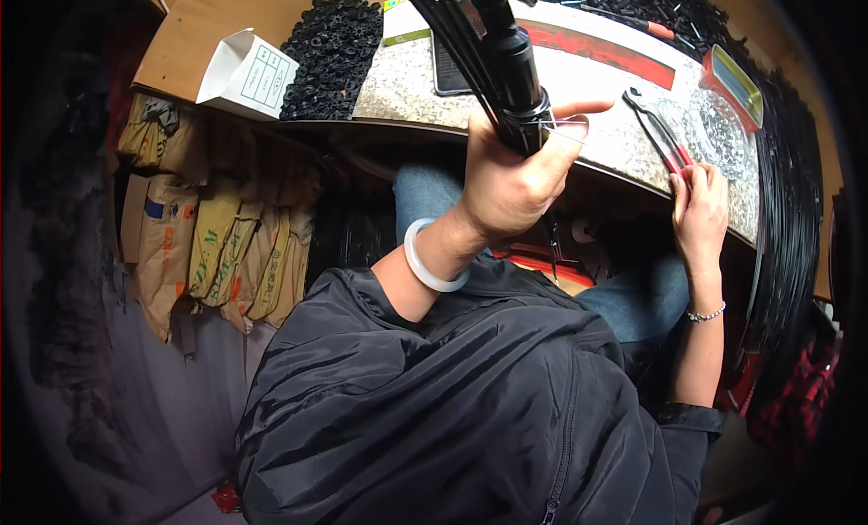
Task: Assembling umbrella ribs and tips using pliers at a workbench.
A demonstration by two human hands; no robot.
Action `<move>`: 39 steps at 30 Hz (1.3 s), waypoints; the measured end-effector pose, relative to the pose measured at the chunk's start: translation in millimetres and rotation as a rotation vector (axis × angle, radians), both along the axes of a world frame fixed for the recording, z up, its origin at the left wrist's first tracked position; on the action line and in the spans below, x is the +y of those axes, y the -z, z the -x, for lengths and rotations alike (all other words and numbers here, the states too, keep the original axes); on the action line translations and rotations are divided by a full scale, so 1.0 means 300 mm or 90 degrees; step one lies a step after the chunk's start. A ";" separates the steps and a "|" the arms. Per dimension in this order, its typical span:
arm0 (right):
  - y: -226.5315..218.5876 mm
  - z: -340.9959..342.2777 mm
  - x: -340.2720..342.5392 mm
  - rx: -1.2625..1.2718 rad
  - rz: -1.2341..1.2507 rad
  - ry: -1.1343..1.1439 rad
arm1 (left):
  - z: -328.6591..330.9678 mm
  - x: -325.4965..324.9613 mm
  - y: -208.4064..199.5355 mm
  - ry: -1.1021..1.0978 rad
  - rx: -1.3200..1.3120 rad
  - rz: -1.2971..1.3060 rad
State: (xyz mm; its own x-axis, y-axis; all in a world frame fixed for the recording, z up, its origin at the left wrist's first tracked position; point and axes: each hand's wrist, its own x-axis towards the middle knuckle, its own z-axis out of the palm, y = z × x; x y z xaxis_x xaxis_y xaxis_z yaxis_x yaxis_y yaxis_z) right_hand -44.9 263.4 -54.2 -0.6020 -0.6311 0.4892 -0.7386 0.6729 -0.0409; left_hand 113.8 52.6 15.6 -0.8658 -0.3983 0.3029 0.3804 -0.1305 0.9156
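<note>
My left hand (511,192) is closed around the lower part of a black umbrella frame (515,68), with its thin ribs bunched beside a thick black tube. From the frame, by my left fingertips, a thin wire (571,132) sticks out in a loop. To the right, my right hand (702,204) grips the red handles of a pair of pincers (653,129) at the table's front edge. The dark head of the pincers lies on the tabletop (597,150), pointing away from me.
Black plastic parts (333,55) lie heaped beside a white box (251,73). A red strip (597,55) and a dark phone-like slab (449,66) lie farther back. A tin (732,86) stands near coiled wire (714,132). Long black rods (788,181) hang over the right edge.
</note>
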 end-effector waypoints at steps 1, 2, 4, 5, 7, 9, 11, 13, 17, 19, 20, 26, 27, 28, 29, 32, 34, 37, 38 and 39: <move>-0.001 -0.002 0.005 -0.048 0.038 -0.005 | 0.000 0.002 0.003 -0.008 -0.009 -0.006; -0.004 -0.004 0.015 -0.096 0.076 -0.009 | 0.003 0.003 0.004 -0.008 -0.008 -0.007; -0.041 -0.029 0.046 -0.477 0.321 -0.090 | 0.008 0.001 0.005 -0.022 -0.014 -0.014; -0.092 -0.056 0.054 -0.411 0.309 -0.180 | 0.013 -0.002 0.011 -0.024 -0.014 -0.013; -0.242 -0.150 0.047 -0.383 0.213 -0.199 | 0.017 -0.015 0.027 -0.074 -0.014 0.050; -0.343 -0.209 0.014 -0.178 0.109 -0.242 | 0.019 -0.016 0.036 -0.087 -0.009 0.053; -0.393 -0.247 0.008 -0.099 0.071 -0.222 | 0.031 -0.006 0.040 -0.127 -0.035 0.045; -0.421 -0.261 0.004 -0.032 0.041 -0.213 | 0.038 0.000 0.040 -0.127 -0.035 0.046; -0.434 -0.271 0.011 -0.004 0.021 -0.197 | 0.041 0.007 0.036 -0.127 -0.041 0.030; -0.436 -0.277 0.009 0.014 -0.008 -0.214 | 0.037 0.007 0.040 -0.122 -0.049 0.016; -0.433 -0.278 0.008 0.013 -0.006 -0.220 | 0.034 0.008 0.039 -0.123 -0.049 0.015; -0.432 -0.285 0.003 0.108 -0.044 -0.264 | 0.015 0.010 0.039 -0.100 -0.052 0.003; -0.433 -0.284 0.001 0.099 -0.043 -0.292 | 0.012 0.008 0.045 -0.093 -0.042 0.014; -0.432 -0.287 0.014 -0.056 -0.044 -0.297 | 0.008 0.005 0.051 -0.085 -0.033 0.025; -0.429 -0.284 0.033 -0.212 -0.044 -0.299 | 0.001 0.004 0.055 -0.066 -0.037 0.029; -0.383 -0.261 0.073 -1.281 0.144 -0.215 | -0.016 0.013 0.031 -0.025 0.032 0.039; -0.342 -0.254 0.031 -1.446 0.033 -0.342 | -0.015 0.017 0.018 -0.045 0.014 0.046; -0.371 -0.315 0.031 -0.853 0.042 -0.241 | -0.013 0.019 0.012 -0.082 0.040 0.103; -0.343 -0.323 0.024 -0.461 0.080 -0.328 | 0.000 0.021 0.022 -0.114 0.069 0.152; -0.323 -0.308 0.018 -0.258 0.094 -0.360 | -0.025 0.025 0.012 -0.087 -0.020 0.053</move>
